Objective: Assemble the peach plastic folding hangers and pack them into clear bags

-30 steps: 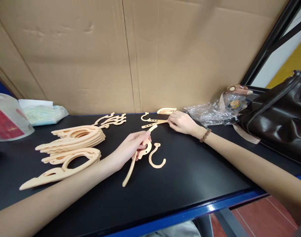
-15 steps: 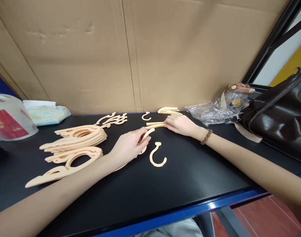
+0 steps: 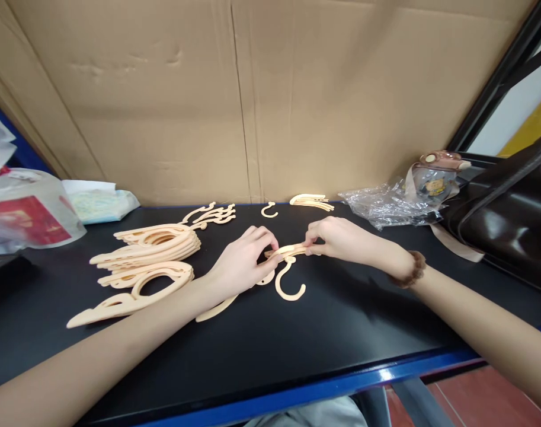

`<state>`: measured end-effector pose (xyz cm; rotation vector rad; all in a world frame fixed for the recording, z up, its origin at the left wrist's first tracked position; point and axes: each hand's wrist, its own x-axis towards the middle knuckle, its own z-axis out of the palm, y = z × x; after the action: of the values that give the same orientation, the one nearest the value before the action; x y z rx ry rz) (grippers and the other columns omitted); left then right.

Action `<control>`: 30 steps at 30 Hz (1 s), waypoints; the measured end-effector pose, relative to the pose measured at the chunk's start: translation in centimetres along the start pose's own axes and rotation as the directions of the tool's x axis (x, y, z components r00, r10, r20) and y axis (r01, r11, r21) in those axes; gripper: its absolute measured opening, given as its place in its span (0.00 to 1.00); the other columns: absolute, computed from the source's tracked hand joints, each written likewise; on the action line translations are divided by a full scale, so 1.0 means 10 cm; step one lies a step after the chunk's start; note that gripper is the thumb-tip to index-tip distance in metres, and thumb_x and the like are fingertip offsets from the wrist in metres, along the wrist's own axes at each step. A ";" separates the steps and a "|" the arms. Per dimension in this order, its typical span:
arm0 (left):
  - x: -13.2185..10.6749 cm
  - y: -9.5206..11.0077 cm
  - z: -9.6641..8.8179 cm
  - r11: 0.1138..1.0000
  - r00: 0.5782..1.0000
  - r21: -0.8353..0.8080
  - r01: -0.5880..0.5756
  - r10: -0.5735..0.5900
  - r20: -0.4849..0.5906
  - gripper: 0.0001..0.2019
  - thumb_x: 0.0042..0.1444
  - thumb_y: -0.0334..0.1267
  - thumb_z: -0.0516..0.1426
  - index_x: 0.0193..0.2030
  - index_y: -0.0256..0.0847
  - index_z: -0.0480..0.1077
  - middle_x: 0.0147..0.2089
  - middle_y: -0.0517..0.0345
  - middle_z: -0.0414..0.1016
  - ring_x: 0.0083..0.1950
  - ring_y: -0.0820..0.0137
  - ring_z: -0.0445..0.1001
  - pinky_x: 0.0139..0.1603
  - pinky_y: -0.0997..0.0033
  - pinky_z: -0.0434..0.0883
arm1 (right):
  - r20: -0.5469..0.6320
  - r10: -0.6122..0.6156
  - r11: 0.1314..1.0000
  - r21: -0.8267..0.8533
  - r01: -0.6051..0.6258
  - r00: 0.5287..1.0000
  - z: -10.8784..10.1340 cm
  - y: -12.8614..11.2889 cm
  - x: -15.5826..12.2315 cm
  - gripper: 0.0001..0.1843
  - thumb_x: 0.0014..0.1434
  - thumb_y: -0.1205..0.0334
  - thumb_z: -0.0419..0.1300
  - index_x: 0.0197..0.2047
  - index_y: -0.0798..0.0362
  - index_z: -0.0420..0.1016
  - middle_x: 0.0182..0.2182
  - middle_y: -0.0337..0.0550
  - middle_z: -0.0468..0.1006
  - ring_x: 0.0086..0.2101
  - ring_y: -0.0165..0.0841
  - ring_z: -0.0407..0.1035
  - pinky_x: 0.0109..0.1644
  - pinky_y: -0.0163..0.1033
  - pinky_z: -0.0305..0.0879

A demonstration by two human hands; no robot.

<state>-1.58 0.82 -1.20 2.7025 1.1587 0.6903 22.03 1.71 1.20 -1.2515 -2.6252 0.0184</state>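
My left hand (image 3: pixel 247 261) is closed on one end of a cream plastic hanger piece (image 3: pixel 287 251). My right hand (image 3: pixel 336 240) pinches slim cream hanger arms (image 3: pixel 300 249) that meet it from the right. Just below the meeting parts, a loose hanger hook (image 3: pixel 292 295) lies on the table with its round end toward me. Under my left hand a further hanger part (image 3: pixel 217 309) partly shows; the hand hides the rest. Fingers cover the exact joint between the pieces.
Stacked hanger bodies (image 3: pixel 150 249) lie left of my left arm, with several hooks (image 3: pixel 217 214) behind them. One hook (image 3: pixel 269 211) and a bundle of hanger arms (image 3: pixel 310 199) lie near the cardboard (image 3: pixel 163 118). Clear wrapping (image 3: pixel 386 204) and a dark bag (image 3: pixel 505 207) sit right.
My hands have come together, bringing the left-hand piece against the right-hand arms. My right hand has moved nearer to me. The view has shifted slightly to the left.
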 end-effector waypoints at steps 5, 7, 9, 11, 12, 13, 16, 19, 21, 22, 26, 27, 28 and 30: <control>-0.01 0.01 0.00 0.996 0.996 0.001 -0.085 0.085 0.010 0.12 0.65 0.42 0.49 0.37 0.43 0.70 0.46 0.58 0.71 0.47 0.67 0.66 0.44 0.67 0.66 | -0.057 0.010 0.978 -0.209 -0.022 0.998 0.07 -0.11 -0.02 0.10 0.61 0.61 0.59 0.29 0.54 0.72 0.27 0.41 0.77 0.28 0.33 0.70 0.30 0.37 0.53; -0.01 0.00 0.01 0.995 0.995 0.010 -0.096 0.096 0.016 0.12 0.65 0.41 0.49 0.37 0.44 0.72 0.47 0.58 0.71 0.48 0.67 0.65 0.44 0.68 0.66 | -0.069 -0.007 0.964 -0.266 -0.012 0.998 0.09 -0.14 -0.01 0.11 0.63 0.60 0.57 0.29 0.55 0.71 0.28 0.43 0.76 0.28 0.33 0.69 0.30 0.37 0.52; -0.01 -0.01 0.01 0.996 0.996 0.019 -0.092 0.092 0.016 0.12 0.65 0.40 0.49 0.37 0.44 0.73 0.47 0.59 0.71 0.49 0.67 0.65 0.45 0.68 0.66 | -0.065 -0.022 0.964 -0.267 0.004 0.998 0.10 -0.15 0.00 0.12 0.64 0.59 0.55 0.30 0.55 0.69 0.29 0.42 0.76 0.28 0.32 0.68 0.29 0.37 0.51; -0.01 -0.02 0.02 0.997 0.997 0.018 -0.075 0.074 0.026 0.12 0.65 0.41 0.49 0.38 0.43 0.73 0.47 0.58 0.71 0.48 0.67 0.66 0.44 0.68 0.66 | -0.051 -0.042 0.969 -0.245 0.028 0.998 0.10 -0.15 0.00 0.11 0.65 0.60 0.55 0.31 0.55 0.68 0.30 0.41 0.75 0.28 0.30 0.67 0.29 0.36 0.51; 0.00 -0.03 0.02 0.998 0.997 0.015 -0.066 0.065 0.035 0.12 0.65 0.41 0.49 0.38 0.43 0.72 0.46 0.58 0.71 0.47 0.68 0.66 0.44 0.68 0.66 | -0.045 -0.051 0.972 -0.233 0.039 0.998 0.09 -0.15 0.00 0.11 0.65 0.60 0.54 0.32 0.55 0.68 0.31 0.41 0.74 0.28 0.30 0.66 0.30 0.36 0.51; 0.00 -0.04 0.02 0.998 0.997 0.011 -0.059 0.059 0.044 0.12 0.65 0.41 0.49 0.39 0.43 0.72 0.46 0.58 0.71 0.47 0.68 0.66 0.43 0.68 0.67 | -0.041 -0.058 0.974 -0.223 0.048 0.997 0.09 -0.14 0.00 0.11 0.65 0.60 0.54 0.32 0.55 0.68 0.31 0.41 0.74 0.28 0.29 0.66 0.30 0.36 0.51; 0.01 -0.04 0.03 0.999 0.997 0.009 -0.052 0.051 0.059 0.12 0.65 0.41 0.48 0.39 0.43 0.71 0.45 0.58 0.71 0.46 0.67 0.66 0.43 0.68 0.67 | -0.042 -0.070 0.977 -0.207 0.060 0.997 0.09 -0.12 0.00 0.11 0.66 0.59 0.53 0.32 0.55 0.67 0.31 0.40 0.73 0.29 0.29 0.65 0.30 0.35 0.52; 0.01 -0.04 0.03 0.998 0.996 0.025 -0.055 0.053 0.066 0.11 0.65 0.41 0.48 0.40 0.43 0.71 0.46 0.57 0.71 0.46 0.66 0.66 0.43 0.67 0.67 | -0.043 -0.075 0.978 -0.197 0.065 0.996 0.10 -0.11 0.00 0.12 0.66 0.59 0.52 0.32 0.54 0.67 0.31 0.40 0.72 0.29 0.29 0.65 0.30 0.35 0.52; 0.01 -0.04 0.04 0.998 0.996 0.027 -0.062 0.060 0.068 0.11 0.65 0.39 0.48 0.40 0.43 0.70 0.46 0.57 0.71 0.47 0.66 0.66 0.44 0.66 0.67 | -0.040 -0.079 0.979 -0.189 0.070 0.996 0.10 -0.11 0.00 0.11 0.66 0.59 0.53 0.33 0.54 0.68 0.31 0.40 0.72 0.30 0.30 0.66 0.31 0.36 0.53; 0.00 -0.05 0.04 0.997 0.996 0.026 -0.067 0.065 0.064 0.10 0.65 0.38 0.47 0.41 0.43 0.70 0.46 0.57 0.71 0.47 0.66 0.66 0.45 0.66 0.67 | -0.039 -0.080 0.980 -0.187 0.071 0.996 0.10 -0.11 0.00 0.11 0.66 0.59 0.53 0.33 0.54 0.68 0.32 0.40 0.72 0.31 0.30 0.66 0.31 0.36 0.54; -0.01 -0.07 0.07 0.998 0.997 0.010 -0.067 0.067 0.024 0.09 0.65 0.35 0.46 0.44 0.44 0.67 0.49 0.58 0.70 0.47 0.67 0.67 0.46 0.65 0.67 | -0.031 -0.074 0.981 -0.181 0.067 0.997 0.09 -0.12 -0.01 0.10 0.66 0.60 0.53 0.34 0.55 0.68 0.33 0.41 0.73 0.31 0.31 0.67 0.32 0.36 0.55; -0.01 -0.07 0.07 0.998 0.998 0.006 -0.064 0.064 0.019 0.09 0.64 0.34 0.47 0.46 0.44 0.66 0.50 0.58 0.69 0.47 0.67 0.67 0.46 0.66 0.67 | -0.027 -0.071 0.982 -0.177 0.065 0.997 0.08 -0.12 0.00 0.10 0.66 0.60 0.52 0.34 0.55 0.68 0.33 0.41 0.73 0.31 0.30 0.67 0.32 0.36 0.55; -0.01 -0.07 0.07 0.998 0.998 0.004 -0.063 0.063 0.020 0.09 0.63 0.34 0.48 0.47 0.44 0.66 0.51 0.58 0.69 0.47 0.68 0.67 0.45 0.66 0.68 | -0.024 -0.070 0.983 -0.174 0.064 0.997 0.08 -0.12 0.00 0.11 0.67 0.59 0.52 0.34 0.55 0.68 0.33 0.41 0.73 0.31 0.30 0.67 0.32 0.36 0.55; -0.01 -0.07 0.07 0.998 0.997 0.016 -0.064 0.063 0.036 0.10 0.62 0.34 0.50 0.49 0.44 0.65 0.52 0.58 0.69 0.48 0.67 0.67 0.46 0.65 0.68 | -0.022 -0.068 0.984 -0.166 0.063 0.997 0.09 -0.11 -0.01 0.11 0.67 0.59 0.52 0.35 0.54 0.68 0.33 0.40 0.73 0.31 0.31 0.67 0.32 0.36 0.55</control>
<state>-1.77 1.32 -2.08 2.7649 1.0804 0.6412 21.03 1.04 0.48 -1.2051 -2.6887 -0.2315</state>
